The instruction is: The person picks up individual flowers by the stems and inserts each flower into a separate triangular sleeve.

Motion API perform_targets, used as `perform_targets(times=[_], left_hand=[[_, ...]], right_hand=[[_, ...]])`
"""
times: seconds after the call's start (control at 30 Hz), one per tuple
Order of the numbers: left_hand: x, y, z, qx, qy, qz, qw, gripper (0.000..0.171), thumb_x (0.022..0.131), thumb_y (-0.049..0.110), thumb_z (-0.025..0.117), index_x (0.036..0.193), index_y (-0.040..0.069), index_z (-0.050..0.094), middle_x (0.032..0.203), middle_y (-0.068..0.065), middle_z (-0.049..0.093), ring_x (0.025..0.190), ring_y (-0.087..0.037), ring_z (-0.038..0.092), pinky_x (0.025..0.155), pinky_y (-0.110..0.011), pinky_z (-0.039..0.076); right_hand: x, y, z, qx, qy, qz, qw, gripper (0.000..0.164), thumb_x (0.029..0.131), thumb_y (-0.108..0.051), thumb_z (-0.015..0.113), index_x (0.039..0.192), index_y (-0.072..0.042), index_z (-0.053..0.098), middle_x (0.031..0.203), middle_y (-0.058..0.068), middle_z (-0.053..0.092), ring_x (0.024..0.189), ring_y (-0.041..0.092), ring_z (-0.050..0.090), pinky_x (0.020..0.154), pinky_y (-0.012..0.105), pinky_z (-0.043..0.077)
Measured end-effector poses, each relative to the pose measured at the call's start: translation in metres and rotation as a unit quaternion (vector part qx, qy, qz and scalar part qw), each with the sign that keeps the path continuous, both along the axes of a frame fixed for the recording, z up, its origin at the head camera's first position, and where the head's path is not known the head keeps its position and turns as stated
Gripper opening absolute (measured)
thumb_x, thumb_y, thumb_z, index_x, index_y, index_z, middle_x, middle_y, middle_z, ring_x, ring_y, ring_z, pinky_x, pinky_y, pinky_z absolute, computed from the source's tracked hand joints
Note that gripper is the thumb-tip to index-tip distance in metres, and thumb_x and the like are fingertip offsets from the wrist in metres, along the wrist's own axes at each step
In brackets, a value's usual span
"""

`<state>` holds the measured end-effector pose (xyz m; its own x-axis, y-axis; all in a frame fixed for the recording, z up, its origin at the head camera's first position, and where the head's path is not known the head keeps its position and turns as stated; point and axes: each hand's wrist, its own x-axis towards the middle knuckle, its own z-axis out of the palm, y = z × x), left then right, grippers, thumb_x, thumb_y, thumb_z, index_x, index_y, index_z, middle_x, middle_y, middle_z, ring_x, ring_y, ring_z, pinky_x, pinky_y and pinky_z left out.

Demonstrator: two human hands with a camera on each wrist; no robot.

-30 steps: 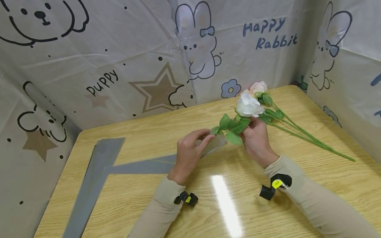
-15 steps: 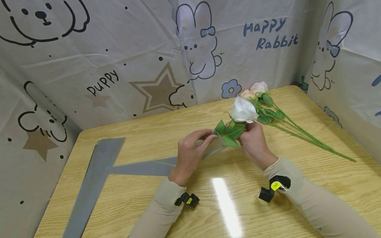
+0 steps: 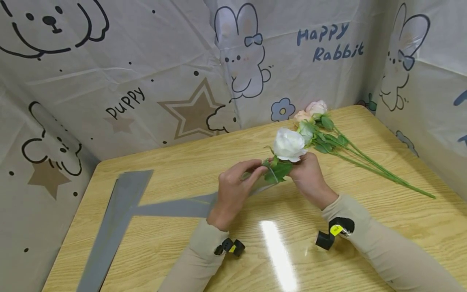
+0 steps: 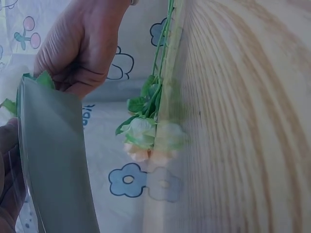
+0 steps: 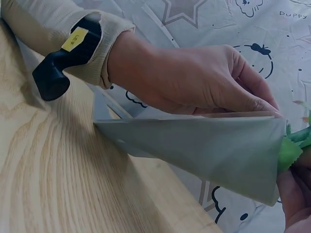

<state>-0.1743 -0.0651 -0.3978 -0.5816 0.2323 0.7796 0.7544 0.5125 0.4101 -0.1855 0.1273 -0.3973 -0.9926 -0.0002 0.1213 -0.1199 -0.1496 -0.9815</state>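
My left hand (image 3: 233,192) pinches the wide mouth of a translucent grey flower sleeve (image 3: 189,206), which tapers away to the left. The right wrist view shows this sleeve (image 5: 214,150) as a long cone, fingers at its upper edge. My right hand (image 3: 311,180) holds an artificial white rose (image 3: 289,145) just below the bloom. The rose's green leaves (image 3: 279,170) overlap the sleeve's mouth, and its stem is hidden inside the sleeve and behind the hands. In the left wrist view, leaves (image 4: 46,80) show at the sleeve's rim beside the right hand (image 4: 80,53).
More flat grey sleeves (image 3: 120,227) lie on the left of the wooden table (image 3: 175,251). At the back right lie a pink rose (image 3: 316,107), a peach rose (image 3: 302,117) and a pale greenish one (image 3: 306,129), stems pointing right. Printed cloth (image 3: 146,36) walls the table's back and sides.
The right hand has moved left and slightly down with the white rose, bringing its leaves into the sleeve's mouth. The roses behind show more. The left hand has stayed nearly still.
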Motion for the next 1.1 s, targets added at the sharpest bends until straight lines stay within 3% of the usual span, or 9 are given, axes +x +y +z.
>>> perform_targets(times=[0.17, 0.43, 0.53, 0.77, 0.93, 1.1], left_hand=[[0.003, 0.002, 0.003, 0.006, 0.002, -0.003, 1.0000, 0.019, 0.089, 0.016, 0.081, 0.101, 0.002, 0.079, 0.096, -0.011, 0.082, 0.083, -0.018, 0.079, 0.078, -0.023, 0.064], [0.005, 0.002, 0.005, 0.006, 0.013, -0.009, 0.9999, 0.016, 0.089, 0.013, 0.081, 0.100, 0.002, 0.079, 0.095, -0.011, 0.081, 0.082, -0.018, 0.079, 0.078, -0.021, 0.063], [0.005, 0.003, 0.006, 0.006, 0.020, -0.009, 0.9997, 0.015, 0.090, 0.013, 0.081, 0.099, 0.002, 0.079, 0.094, -0.012, 0.081, 0.082, -0.018, 0.079, 0.077, -0.021, 0.063], [0.006, 0.001, 0.009, 0.015, 0.033, -0.011, 0.9993, 0.016, 0.087, 0.012, 0.082, 0.099, 0.000, 0.079, 0.094, -0.013, 0.081, 0.082, -0.019, 0.079, 0.077, -0.020, 0.063], [0.004, -0.001, 0.010, 0.026, 0.039, -0.013, 0.9988, 0.017, 0.086, 0.011, 0.083, 0.098, 0.000, 0.078, 0.094, -0.014, 0.081, 0.082, -0.020, 0.079, 0.079, -0.020, 0.063], [0.002, -0.002, 0.012, 0.039, 0.052, -0.018, 0.9977, 0.017, 0.084, 0.009, 0.084, 0.097, 0.000, 0.078, 0.093, -0.014, 0.081, 0.080, -0.021, 0.078, 0.079, -0.021, 0.063]], right_hand=[[0.001, 0.000, 0.003, 0.076, -0.001, -0.023, 0.997, 0.038, 0.085, 0.014, 0.064, 0.123, 0.019, 0.063, 0.091, -0.019, 0.072, 0.092, -0.008, 0.064, 0.087, 0.012, 0.055], [0.007, 0.001, 0.006, 0.159, 0.007, -0.007, 0.987, 0.035, 0.087, 0.009, 0.067, 0.122, 0.013, 0.066, 0.112, 0.016, 0.074, 0.091, -0.007, 0.059, 0.086, 0.012, 0.052], [0.009, 0.002, 0.007, 0.182, 0.023, 0.007, 0.983, 0.034, 0.087, 0.008, 0.067, 0.121, 0.012, 0.067, 0.115, 0.023, 0.072, 0.091, -0.005, 0.059, 0.086, 0.013, 0.051], [0.008, 0.007, 0.009, 0.214, 0.056, 0.027, 0.975, 0.027, 0.086, 0.008, 0.065, 0.112, 0.011, 0.068, 0.103, 0.019, 0.072, 0.086, 0.001, 0.057, 0.080, 0.017, 0.049], [0.005, 0.011, 0.013, 0.251, 0.080, 0.002, 0.965, 0.017, 0.084, 0.006, 0.066, 0.099, 0.008, 0.073, 0.088, 0.014, 0.073, 0.075, 0.006, 0.055, 0.069, 0.020, 0.046], [0.004, 0.017, 0.017, 0.262, 0.056, -0.013, 0.963, 0.021, 0.092, 0.000, 0.069, 0.110, 0.008, 0.075, 0.104, 0.025, 0.076, 0.078, 0.001, 0.058, 0.070, 0.018, 0.050]])
